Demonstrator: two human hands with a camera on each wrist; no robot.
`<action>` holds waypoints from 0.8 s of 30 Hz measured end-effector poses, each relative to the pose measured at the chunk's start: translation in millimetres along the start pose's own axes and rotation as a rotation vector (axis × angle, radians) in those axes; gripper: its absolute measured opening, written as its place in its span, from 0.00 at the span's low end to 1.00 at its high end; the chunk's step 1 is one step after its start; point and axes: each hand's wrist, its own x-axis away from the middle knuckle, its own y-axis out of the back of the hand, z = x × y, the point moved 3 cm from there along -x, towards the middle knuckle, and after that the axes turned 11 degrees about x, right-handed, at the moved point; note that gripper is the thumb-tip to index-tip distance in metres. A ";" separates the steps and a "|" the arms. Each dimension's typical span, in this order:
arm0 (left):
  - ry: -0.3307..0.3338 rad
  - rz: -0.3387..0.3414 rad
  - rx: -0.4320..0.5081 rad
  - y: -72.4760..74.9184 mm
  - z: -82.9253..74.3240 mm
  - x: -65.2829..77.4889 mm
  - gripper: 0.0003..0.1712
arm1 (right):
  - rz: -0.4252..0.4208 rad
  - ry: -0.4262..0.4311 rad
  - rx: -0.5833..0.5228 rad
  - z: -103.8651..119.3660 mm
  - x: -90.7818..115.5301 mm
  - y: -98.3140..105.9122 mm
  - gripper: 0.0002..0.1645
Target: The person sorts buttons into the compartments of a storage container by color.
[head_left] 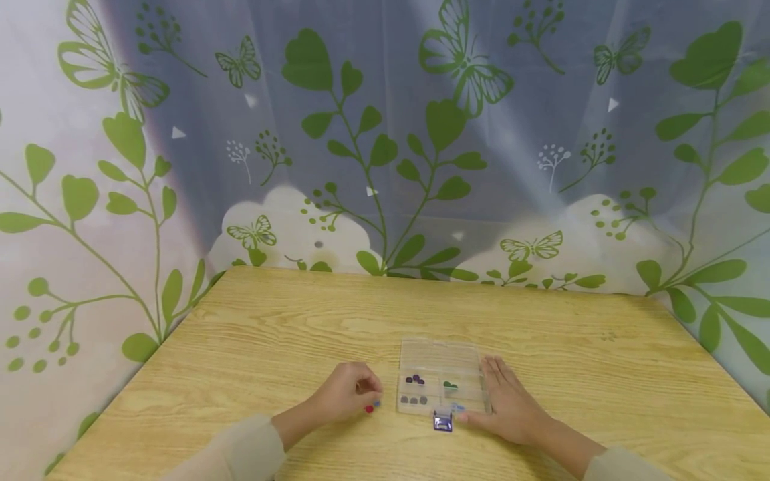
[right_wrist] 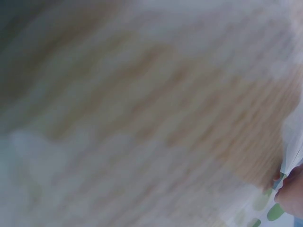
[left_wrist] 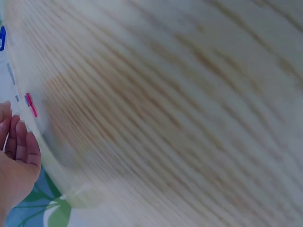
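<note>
A clear plastic compartment box [head_left: 419,409] lies on the table between the hands. It holds small dark purple pieces [head_left: 415,379], green pieces [head_left: 450,385], grey pieces [head_left: 414,401] and light blue pieces [head_left: 458,407]. A blue-purple clasp [head_left: 442,421] juts from its front edge. My right hand [head_left: 511,407] rests along the box's right side, fingers straight, thumb by the front edge near the clasp. Left of the box, my left hand [head_left: 345,395] hovers with loosely curled fingers close over a red piece [head_left: 369,409] and a blue piece [head_left: 377,403]. Nothing shows between its fingers.
The wood-grain table [head_left: 271,334] reaches back to a curtain [head_left: 385,133] printed with leaves and butterflies. A few small pale marks or bits [head_left: 609,336] show at the table's far right.
</note>
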 end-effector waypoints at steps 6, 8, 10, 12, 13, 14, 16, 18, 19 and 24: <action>0.016 0.033 0.005 2.2 4.4 -1.3 0.06 | 0.006 0.001 -0.009 0.3 0.7 1.2 0.65; 0.021 0.043 -0.001 3.1 5.4 -1.8 0.06 | 0.005 0.000 -0.017 0.3 0.8 1.1 0.65; 0.026 0.051 -0.009 4.0 6.1 -1.8 0.06 | 0.006 -0.003 -0.020 0.0 0.8 0.3 0.65; 0.029 0.060 -0.016 4.4 6.9 -1.5 0.05 | 0.004 -0.003 -0.019 -0.1 0.8 -0.6 0.65; 0.029 0.065 -0.017 4.6 7.1 -1.2 0.05 | 0.002 -0.002 -0.017 -0.3 0.8 -1.1 0.65; 0.027 0.070 -0.017 4.6 7.5 -1.2 0.04 | 0.004 -0.004 -0.017 -0.4 0.7 -1.7 0.65; 0.026 0.077 -0.020 4.4 8.4 -1.3 0.03 | 0.002 -0.002 -0.015 -0.2 0.7 -1.9 0.65; 0.027 0.083 -0.020 3.8 9.3 -1.6 0.03 | -0.004 0.000 -0.012 -0.2 0.5 -1.7 0.65; 0.028 0.086 -0.019 3.5 9.6 -1.8 0.02 | -0.005 -0.002 -0.010 -0.3 0.4 -1.6 0.65; 0.034 0.093 -0.019 2.4 9.7 -2.0 0.02 | -0.019 0.002 0.008 -0.1 0.5 -0.7 0.65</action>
